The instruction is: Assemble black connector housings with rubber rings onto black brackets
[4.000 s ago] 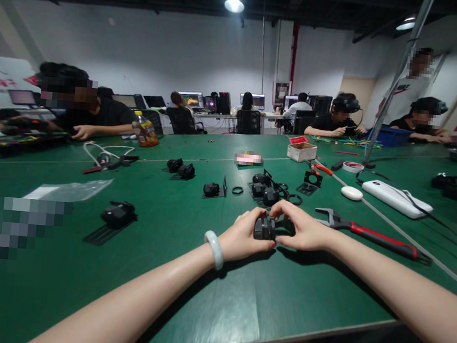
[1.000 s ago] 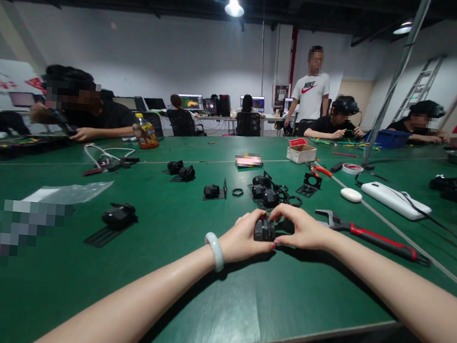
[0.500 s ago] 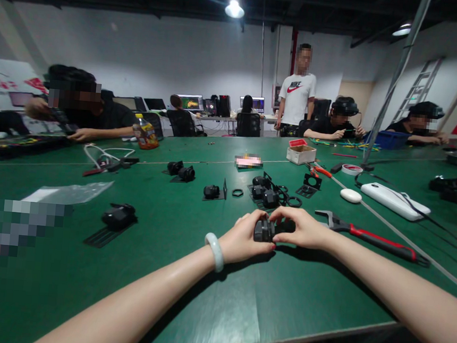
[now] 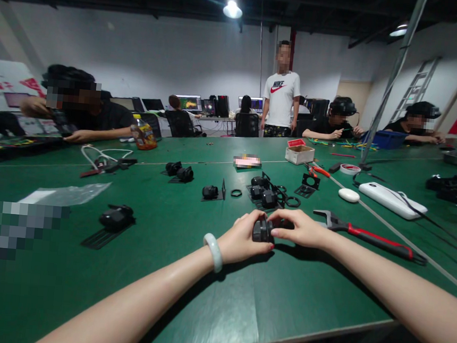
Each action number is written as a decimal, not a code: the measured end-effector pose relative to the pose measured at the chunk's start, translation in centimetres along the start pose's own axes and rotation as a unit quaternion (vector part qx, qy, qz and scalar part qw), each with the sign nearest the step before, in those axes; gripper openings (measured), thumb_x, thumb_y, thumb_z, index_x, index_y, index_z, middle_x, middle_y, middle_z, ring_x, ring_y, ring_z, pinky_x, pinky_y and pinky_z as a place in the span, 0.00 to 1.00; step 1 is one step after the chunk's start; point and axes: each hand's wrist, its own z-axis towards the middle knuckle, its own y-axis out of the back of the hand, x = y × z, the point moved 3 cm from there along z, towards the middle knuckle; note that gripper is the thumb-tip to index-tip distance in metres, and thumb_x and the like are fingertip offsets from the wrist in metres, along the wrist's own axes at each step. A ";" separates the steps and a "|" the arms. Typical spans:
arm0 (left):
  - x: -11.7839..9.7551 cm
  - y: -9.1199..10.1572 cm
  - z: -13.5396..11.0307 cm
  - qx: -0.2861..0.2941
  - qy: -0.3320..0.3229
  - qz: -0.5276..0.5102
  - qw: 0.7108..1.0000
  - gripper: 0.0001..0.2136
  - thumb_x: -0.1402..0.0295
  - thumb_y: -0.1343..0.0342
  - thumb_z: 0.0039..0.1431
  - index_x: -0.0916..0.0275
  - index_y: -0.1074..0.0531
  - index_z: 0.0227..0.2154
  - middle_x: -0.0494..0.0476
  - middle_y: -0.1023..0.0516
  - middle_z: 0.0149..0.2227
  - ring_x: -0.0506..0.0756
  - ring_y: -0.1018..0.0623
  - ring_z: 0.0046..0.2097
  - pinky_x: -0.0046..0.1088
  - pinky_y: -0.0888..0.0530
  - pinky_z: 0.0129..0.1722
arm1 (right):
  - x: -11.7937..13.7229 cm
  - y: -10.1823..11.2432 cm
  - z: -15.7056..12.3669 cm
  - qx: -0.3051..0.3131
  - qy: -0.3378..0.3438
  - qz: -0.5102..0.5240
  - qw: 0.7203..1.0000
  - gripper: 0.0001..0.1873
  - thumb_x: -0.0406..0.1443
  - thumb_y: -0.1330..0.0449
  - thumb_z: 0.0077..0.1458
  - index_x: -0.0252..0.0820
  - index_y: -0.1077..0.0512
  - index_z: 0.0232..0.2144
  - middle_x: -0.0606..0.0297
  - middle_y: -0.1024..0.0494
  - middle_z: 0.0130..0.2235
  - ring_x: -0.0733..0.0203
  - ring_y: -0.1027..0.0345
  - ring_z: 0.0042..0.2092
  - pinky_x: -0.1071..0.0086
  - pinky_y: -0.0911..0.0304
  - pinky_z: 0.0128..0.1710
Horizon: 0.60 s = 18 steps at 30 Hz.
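Note:
My left hand (image 4: 243, 234), with a pale bangle on its wrist, grips a black cable gland (image 4: 261, 230) just above the green table. The fingers of my right hand (image 4: 292, 228) are closed around the gland's right end and hide part of it. Just beyond my hands lies a cluster of similar black glands (image 4: 268, 198) with loose ring nuts (image 4: 293, 201) beside it. One more gland on an angle bracket (image 4: 210, 192) sits to the left of a single ring nut (image 4: 236, 193). An adjustable wrench (image 4: 378, 241) with a red and black handle rests beside my right forearm.
Another gland on a slotted bracket (image 4: 116, 216) lies to the left, near a clear plastic bag (image 4: 74, 194). On the right are a white power bank-like case (image 4: 392, 199), a white oval object (image 4: 348, 195) and a small box (image 4: 299, 154). Several people work around the table (image 4: 185, 296).
My right fingers have shifted slightly on the gland, covering its right end more closely. The standing person across the table has moved left. The view has turned very slightly.

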 end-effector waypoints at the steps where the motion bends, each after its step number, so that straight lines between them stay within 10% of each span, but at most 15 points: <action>1: 0.0 0.0 0.0 0.000 0.000 0.000 1.000 0.23 0.61 0.43 0.39 0.61 0.39 0.41 0.53 0.33 0.35 0.55 0.33 0.37 0.30 0.35 0.35 | 0.0 0.0 0.0 0.000 0.001 -0.002 1.000 0.14 0.38 0.44 0.47 0.39 0.32 0.37 0.63 0.27 0.36 0.61 0.35 0.38 0.68 0.41 0.39; 18: 0.0 -0.1 0.0 -0.004 -0.002 0.003 1.000 0.23 0.61 0.43 0.39 0.61 0.39 0.41 0.54 0.33 0.35 0.55 0.33 0.37 0.31 0.35 0.36 | -0.3 0.0 0.1 -0.011 0.008 -0.034 0.999 0.13 0.38 0.45 0.47 0.39 0.32 0.37 0.62 0.27 0.37 0.60 0.35 0.39 0.67 0.41 0.40</action>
